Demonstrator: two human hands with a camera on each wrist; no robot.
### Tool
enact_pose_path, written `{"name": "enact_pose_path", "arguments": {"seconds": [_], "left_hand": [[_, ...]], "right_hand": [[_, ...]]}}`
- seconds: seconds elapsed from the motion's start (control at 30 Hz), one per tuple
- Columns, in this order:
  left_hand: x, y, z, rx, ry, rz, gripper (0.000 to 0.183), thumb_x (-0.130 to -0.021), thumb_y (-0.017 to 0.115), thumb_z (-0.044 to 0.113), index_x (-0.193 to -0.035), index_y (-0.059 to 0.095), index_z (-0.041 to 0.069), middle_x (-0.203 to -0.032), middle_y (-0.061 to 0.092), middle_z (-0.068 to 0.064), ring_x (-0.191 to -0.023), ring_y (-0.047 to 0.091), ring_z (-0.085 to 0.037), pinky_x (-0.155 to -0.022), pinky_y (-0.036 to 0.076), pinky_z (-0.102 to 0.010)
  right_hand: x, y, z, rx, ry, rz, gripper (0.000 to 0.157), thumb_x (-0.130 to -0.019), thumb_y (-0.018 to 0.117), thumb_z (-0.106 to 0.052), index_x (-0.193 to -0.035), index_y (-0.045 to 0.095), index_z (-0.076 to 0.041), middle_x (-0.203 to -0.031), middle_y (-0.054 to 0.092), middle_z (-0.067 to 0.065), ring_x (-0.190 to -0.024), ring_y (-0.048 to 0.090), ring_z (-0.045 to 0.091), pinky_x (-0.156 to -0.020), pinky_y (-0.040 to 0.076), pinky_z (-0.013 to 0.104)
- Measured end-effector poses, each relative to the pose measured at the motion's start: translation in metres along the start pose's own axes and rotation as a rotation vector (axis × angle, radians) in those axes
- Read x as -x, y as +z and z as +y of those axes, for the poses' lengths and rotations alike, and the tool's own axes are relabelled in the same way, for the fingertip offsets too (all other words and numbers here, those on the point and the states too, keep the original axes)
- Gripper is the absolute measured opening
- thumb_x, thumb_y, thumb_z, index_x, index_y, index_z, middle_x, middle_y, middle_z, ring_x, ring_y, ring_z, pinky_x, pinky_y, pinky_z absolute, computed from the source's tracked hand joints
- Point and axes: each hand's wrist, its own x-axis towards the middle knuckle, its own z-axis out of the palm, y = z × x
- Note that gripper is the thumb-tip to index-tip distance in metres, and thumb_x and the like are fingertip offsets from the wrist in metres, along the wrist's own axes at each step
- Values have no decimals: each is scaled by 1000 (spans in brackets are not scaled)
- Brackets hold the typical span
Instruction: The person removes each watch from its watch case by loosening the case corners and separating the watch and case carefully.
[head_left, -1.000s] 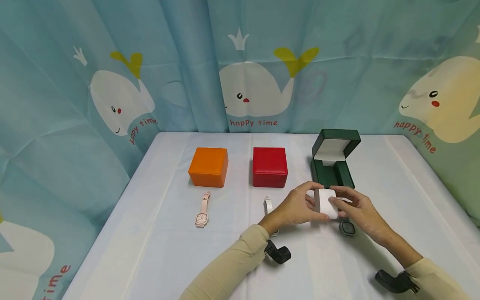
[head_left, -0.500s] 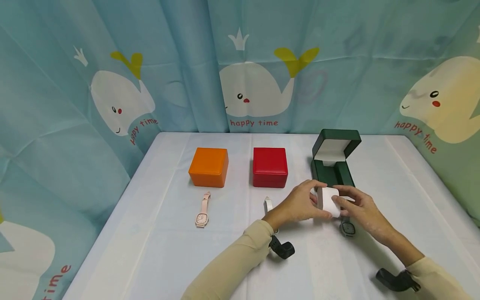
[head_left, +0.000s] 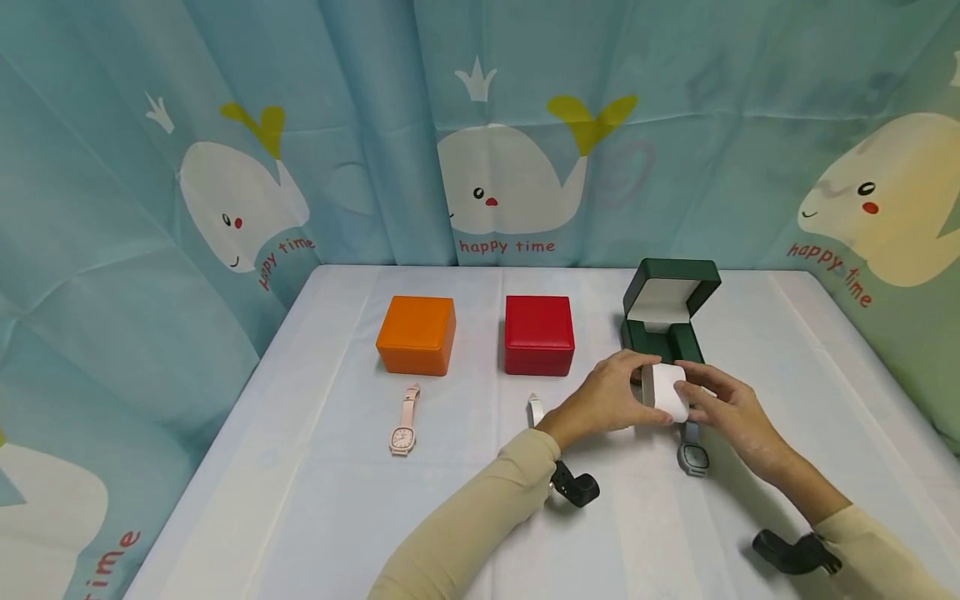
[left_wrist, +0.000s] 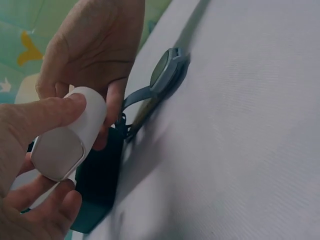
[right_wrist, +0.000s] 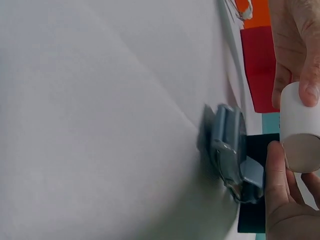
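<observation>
Both hands hold a small white watch pillow (head_left: 670,393) just in front of the open green watch box (head_left: 678,279). My left hand (head_left: 611,396) grips it from the left, its thumb lying across the white side in the left wrist view. From the right, my right hand (head_left: 738,417) pinches it between thumb and fingers. The pillow's rounded flat end (left_wrist: 57,152) shows in the left wrist view. A grey-blue watch (head_left: 693,458) lies on the table below the hands, its strap partly hidden. The box's front is partly covered by the hands.
A closed red box (head_left: 539,333) and a closed orange box (head_left: 417,333) stand to the left. A pink watch (head_left: 403,429) lies before the orange one. The left arm covers most of a white watch (head_left: 535,410). A whale-print curtain (head_left: 360,167) hangs behind the table.
Both hands have moved the white pillow slightly right and toward the green box. More of the grey-blue watch's strap now shows. Boxes and watches have stayed in place.
</observation>
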Motion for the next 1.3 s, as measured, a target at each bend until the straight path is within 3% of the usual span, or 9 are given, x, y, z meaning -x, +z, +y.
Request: {"name": "enact_pose_path", "arguments": {"seconds": [0.1,0.3,0.5,0.67,0.83,1.1,1.3], "left_hand": [[-4,1,0,10,-6,17,75,-81,89,33,-145,55,14,-133,56,4,-110,54,-1,-84,42,-13],[-9,4,0,50,-20,62,78,-81,89,27,-146,49,13,-133,59,1,-113,55,-2,-86,43,-14],[-13,7,1,96,-41,107,74,-80,90,24,-141,48,13,-131,62,1,-115,57,-3,-89,44,-16],[-17,7,2,91,-41,132,71,-79,91,24,-136,51,12,-135,61,3,-113,58,-2,-88,43,-16],[-20,8,4,93,-41,136,70,-79,91,24,-135,52,13,-139,59,6,-113,58,-2,-87,43,-17],[-23,11,4,148,-28,165,72,-82,88,19,-141,48,14,-142,57,2,-114,59,-4,-89,44,-14],[-29,14,2,180,-18,194,72,-82,87,12,-141,46,12,-142,59,-2,-115,60,-8,-92,44,-14]], "right_hand": [[-2,-3,0,-10,-9,15,56,-108,53,-27,-151,38,6,-141,45,23,-100,59,-2,-80,54,20],[-9,-5,3,-31,-18,55,54,-107,55,-25,-147,40,8,-133,50,10,-98,60,1,-80,54,19],[-14,-8,3,-32,-18,80,54,-107,56,-27,-145,41,8,-135,49,10,-99,59,-3,-79,54,18],[-18,-12,1,-43,-29,84,51,-106,58,-26,-142,45,7,-126,53,-7,-98,61,-1,-79,54,19],[-19,-16,3,-61,-63,94,40,-105,60,-20,-137,52,2,-121,56,-14,-98,61,0,-78,55,20],[-22,-20,1,-128,-105,100,25,-103,60,-10,-127,61,-15,-124,56,-9,-103,59,-3,-80,54,19],[-24,-19,1,-178,-133,87,28,-103,61,-10,-130,58,-5,-127,53,-7,-110,58,-2,-86,50,15]]}}
